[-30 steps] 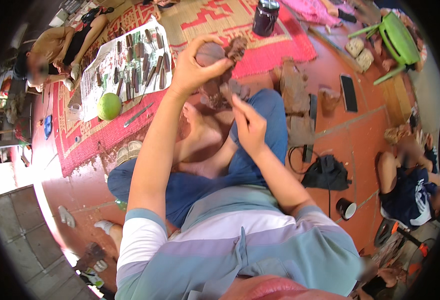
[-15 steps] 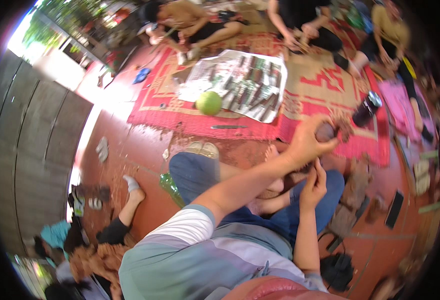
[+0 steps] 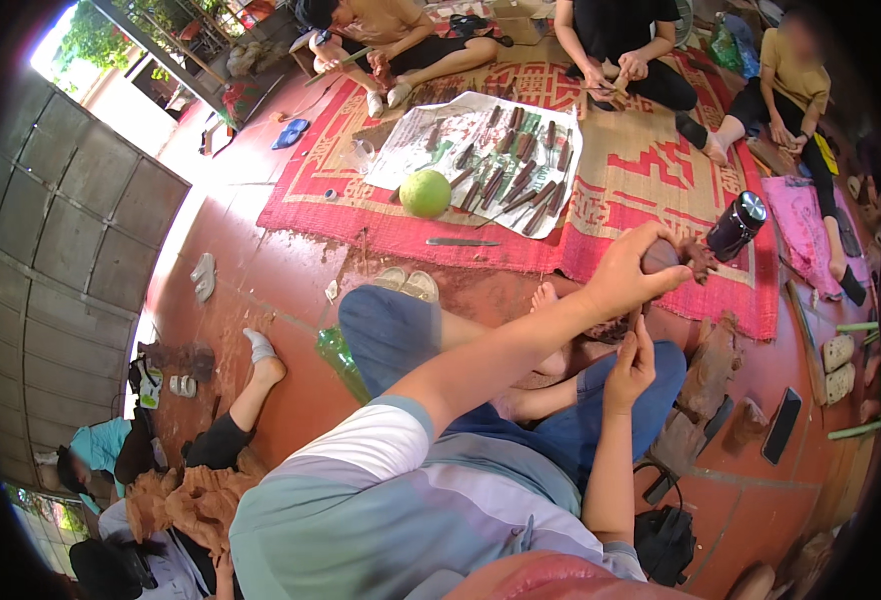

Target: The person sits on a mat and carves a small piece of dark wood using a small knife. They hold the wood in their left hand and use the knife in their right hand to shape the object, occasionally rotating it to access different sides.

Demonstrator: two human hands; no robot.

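My left hand (image 3: 639,268) is raised in front of me, above my right knee, wrapped around a brown rounded piece (image 3: 659,258), perhaps wood. A knobbly reddish-brown part (image 3: 701,260) sticks out past its fingers. Just below, my right hand (image 3: 633,372) has thumb and fingers pinched together, pointing up toward the piece. A thin dark thing seems to show at its fingertips, too small to name. I sit with bent legs on red tiles.
On the red and tan mat (image 3: 641,220) lie a printed sheet (image 3: 431,125) with several dark sticks, a green round fruit (image 3: 426,194), a flat blade (image 3: 463,242) and a black flask (image 3: 737,226). Wood chunks (image 3: 706,370) and a phone (image 3: 783,425) are at right. Other people sit around.
The view has shifted slightly and sharpened. My left hand keeps hold of the brown piece, and my right hand stays pinched below it.
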